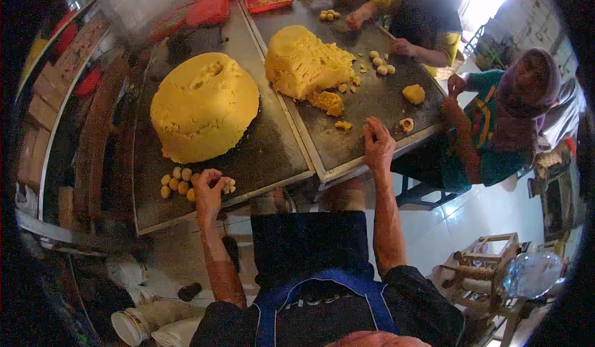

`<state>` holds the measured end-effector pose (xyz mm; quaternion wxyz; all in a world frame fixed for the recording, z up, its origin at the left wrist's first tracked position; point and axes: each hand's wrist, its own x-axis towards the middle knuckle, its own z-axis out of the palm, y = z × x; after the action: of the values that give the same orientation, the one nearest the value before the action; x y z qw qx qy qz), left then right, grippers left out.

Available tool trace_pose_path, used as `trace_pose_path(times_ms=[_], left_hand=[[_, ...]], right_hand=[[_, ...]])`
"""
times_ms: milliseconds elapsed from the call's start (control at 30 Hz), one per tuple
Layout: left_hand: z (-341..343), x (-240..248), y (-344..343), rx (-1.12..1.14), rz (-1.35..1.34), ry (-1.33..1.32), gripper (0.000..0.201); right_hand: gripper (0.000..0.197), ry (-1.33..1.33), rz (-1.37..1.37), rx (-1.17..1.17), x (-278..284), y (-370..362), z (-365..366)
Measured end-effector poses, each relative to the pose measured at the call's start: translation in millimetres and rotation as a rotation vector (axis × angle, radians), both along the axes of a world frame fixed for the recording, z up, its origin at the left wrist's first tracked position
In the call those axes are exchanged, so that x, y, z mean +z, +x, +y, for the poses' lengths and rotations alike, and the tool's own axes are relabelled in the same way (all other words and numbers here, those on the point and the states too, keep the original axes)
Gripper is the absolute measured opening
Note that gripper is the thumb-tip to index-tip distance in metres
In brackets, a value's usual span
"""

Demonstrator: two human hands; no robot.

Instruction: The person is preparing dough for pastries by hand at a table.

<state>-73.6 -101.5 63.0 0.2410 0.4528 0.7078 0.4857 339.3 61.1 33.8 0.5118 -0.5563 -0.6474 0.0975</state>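
At the left desk's (pixel 282 152) near edge, the person's left hand (pixel 211 189) half curls among small pale balls (pixel 183 187); its hold cannot be told. Above the right desk's (pixel 347 149) near edge, the right hand (pixel 378 141) bunches its fingers, contents unclear. Beyond lie a smooth yellow mound (pixel 204 108) and, right of the seam, a crumbled mound (pixel 297 65).

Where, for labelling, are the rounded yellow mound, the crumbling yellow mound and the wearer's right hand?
Rounded yellow mound (pixel 204 110), head view: its middle.
Crumbling yellow mound (pixel 302 64), head view: its middle.
Wearer's right hand (pixel 379 147), head view: its back.
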Motion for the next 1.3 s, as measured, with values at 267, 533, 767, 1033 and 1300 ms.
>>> trace_pose_path(times_ms=[267,533,767,1033,1300], left_hand=[[2,-26,-12,0.124,-0.075,0.102,0.019],[-3,1,1,0.090,0.240,0.145,0.021],[22,17,42,-0.164,0.153,0.120,0.018],[36,-27,68,-0.296,0.197,0.200,0.015],[39,-22,78,-0.158,0.129,0.225,0.020]], right_hand=[[0.026,0.018,-0.109,-0.039,-4,3,-1],[0.029,0.068,-0.021,-0.007,-5,5,4],[0.028,0.070,-0.078,-0.071,-12,10,10],[0.024,-0.045,-0.002,-0.009,5,-6,-2],[0.027,-0.126,-0.078,-0.043,4,1,0]])
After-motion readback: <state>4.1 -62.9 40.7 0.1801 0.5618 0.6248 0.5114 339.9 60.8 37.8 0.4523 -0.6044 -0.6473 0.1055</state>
